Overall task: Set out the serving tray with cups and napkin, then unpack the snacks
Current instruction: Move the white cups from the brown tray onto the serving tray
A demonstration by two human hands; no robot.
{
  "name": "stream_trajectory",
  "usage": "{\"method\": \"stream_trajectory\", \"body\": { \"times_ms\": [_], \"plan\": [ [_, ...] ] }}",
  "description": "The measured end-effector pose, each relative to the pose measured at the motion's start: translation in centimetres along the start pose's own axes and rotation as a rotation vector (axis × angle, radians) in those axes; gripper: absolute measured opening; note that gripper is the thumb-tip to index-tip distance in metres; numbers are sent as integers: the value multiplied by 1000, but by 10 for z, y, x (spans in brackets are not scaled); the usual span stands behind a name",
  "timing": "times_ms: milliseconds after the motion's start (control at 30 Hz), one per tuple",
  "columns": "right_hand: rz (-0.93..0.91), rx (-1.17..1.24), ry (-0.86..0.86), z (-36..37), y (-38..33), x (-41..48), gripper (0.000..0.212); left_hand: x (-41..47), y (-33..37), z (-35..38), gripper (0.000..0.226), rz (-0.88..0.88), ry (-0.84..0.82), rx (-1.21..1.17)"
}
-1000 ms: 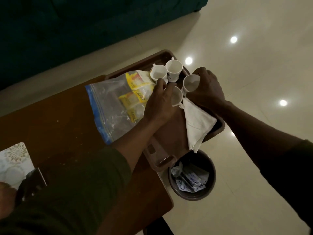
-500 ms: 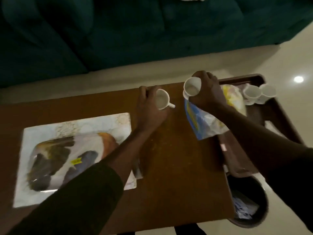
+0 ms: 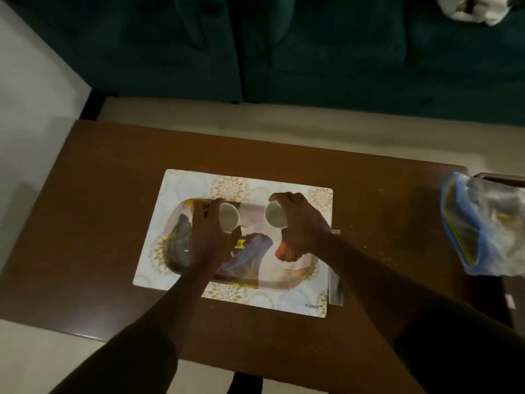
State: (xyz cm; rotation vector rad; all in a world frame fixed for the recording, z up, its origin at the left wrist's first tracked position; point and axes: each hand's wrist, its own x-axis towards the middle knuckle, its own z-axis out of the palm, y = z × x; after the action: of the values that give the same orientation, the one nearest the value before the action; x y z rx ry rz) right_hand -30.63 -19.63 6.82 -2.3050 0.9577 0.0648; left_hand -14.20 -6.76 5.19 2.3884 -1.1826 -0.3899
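Note:
A patterned serving tray (image 3: 287, 282) with a colourful print lies on a white placemat (image 3: 184, 183) in the middle of the brown table (image 3: 99, 223). My left hand (image 3: 210, 231) grips a small white cup (image 3: 228, 218) over the tray's back left part. My right hand (image 3: 298, 223) grips a second white cup (image 3: 275, 215) over the tray's back right part. Both cups are tilted with their mouths toward the camera. A clear zip bag of snacks (image 3: 485, 223) with a blue seal lies at the table's right end.
A dark brown tray's edge (image 3: 500, 176) shows behind the snack bag at the far right. A dark green sofa (image 3: 284, 52) runs along the far side of the table, with a white object (image 3: 480, 8) on it. Pale floor lies to the left and front.
Both hands carried their cups leftward from the brown tray and snack bag to above the patterned tray. The view swung left, so the other cups and bin left the frame.

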Motion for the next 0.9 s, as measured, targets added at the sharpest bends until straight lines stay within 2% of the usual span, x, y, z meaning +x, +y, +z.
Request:
{"method": "stream_trajectory", "body": {
  "times_ms": [267, 433, 567, 633, 700, 767, 833, 900],
  "plan": [
    [-38, -102, -94, 36, -10, 2, 79, -2, -30, 9, 65, -100, -36, -27],
    [-3, -117, -56, 34, -13, -3, 85, -1, -30, 17, 71, -122, -59, -90],
    [82, -161, 94, 41, -16, -14, 84, -3, -37, 12, 94, 52, -153, -9],
    [113, -187, 89, 45, -20, -14, 82, -2, -41, 6, 91, 189, -217, 69],
    [122, -213, 75, 47, -24, -9, 72, 1, -44, 1, 85, 247, -258, 92],
    [73, -212, 68, 46, -30, -5, 58, 3, -46, 0, 78, 208, -270, 63],
    [-7, -209, 24, 45, -35, -5, 62, 2, -41, 1, 68, 113, -223, 23],
    [-46, -184, 23, 46, -38, -11, 65, -1, -33, 2, 73, -10, -160, -33]
  ]
}}
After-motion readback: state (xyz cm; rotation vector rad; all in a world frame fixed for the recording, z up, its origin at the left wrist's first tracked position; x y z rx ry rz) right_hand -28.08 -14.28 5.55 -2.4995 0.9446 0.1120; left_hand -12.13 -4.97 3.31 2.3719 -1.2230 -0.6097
